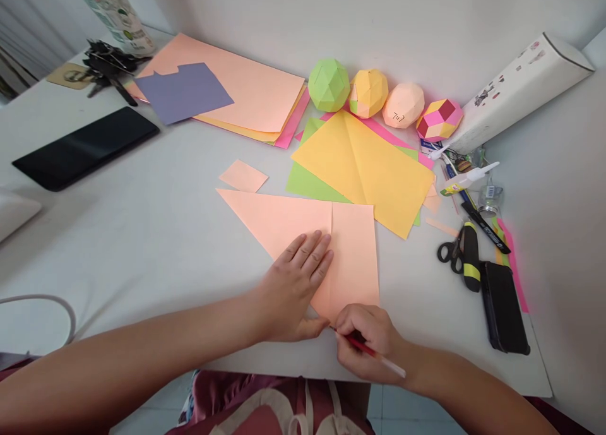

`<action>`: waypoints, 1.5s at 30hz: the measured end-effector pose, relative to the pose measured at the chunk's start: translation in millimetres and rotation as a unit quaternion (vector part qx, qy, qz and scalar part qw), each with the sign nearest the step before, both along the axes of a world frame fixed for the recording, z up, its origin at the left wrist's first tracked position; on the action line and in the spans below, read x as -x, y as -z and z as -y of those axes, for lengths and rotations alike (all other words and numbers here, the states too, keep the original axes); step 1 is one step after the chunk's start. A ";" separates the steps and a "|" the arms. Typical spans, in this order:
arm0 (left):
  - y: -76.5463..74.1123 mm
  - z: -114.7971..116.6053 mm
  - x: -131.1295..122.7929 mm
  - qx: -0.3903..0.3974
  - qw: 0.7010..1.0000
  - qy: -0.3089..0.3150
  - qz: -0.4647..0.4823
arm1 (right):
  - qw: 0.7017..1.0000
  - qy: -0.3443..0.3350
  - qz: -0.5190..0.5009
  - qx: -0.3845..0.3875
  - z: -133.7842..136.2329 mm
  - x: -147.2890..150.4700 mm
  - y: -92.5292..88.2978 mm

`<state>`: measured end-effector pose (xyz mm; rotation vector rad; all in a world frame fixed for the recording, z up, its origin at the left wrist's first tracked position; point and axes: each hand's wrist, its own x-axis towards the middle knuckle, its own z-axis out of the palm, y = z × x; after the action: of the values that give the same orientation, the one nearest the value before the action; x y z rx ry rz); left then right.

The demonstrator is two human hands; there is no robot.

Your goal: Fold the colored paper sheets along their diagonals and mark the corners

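A folded sheet of peach paper lies in front of me, its pointed corner to the left and a vertical crease or folded edge right of its middle. My left hand rests flat on it, fingers stretched out and thumb near the lower corner. In my right hand is a slim red pen with a pale end. Its tip is by the left thumb, at the paper's lower edge. A small peach paper piece lies just beyond the sheet.
Yellow paper overlaps green sheets behind. Several paper balls, one a green ball, line the wall. Scissors, a box cutter and a black phone lie right. Left are a black tablet-like slab and purple paper.
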<state>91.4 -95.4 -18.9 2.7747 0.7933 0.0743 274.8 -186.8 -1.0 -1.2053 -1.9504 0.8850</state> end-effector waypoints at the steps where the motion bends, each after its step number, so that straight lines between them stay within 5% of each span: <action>1: 0.1 0.0 0.1 -0.001 1.000 0.000 0.001 | 1.000 -0.002 -0.001 0.002 -0.2 0.0 0.0; 45: -0.4 0.5 0.5 -0.008 1.000 0.001 -0.008 | 1.000 -0.014 -0.005 0.022 -1.6 0.1 -1.7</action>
<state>90.9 -95.9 -18.5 2.7950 0.7959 0.0586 274.7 -185.2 0.7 -1.1998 -1.9541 0.9510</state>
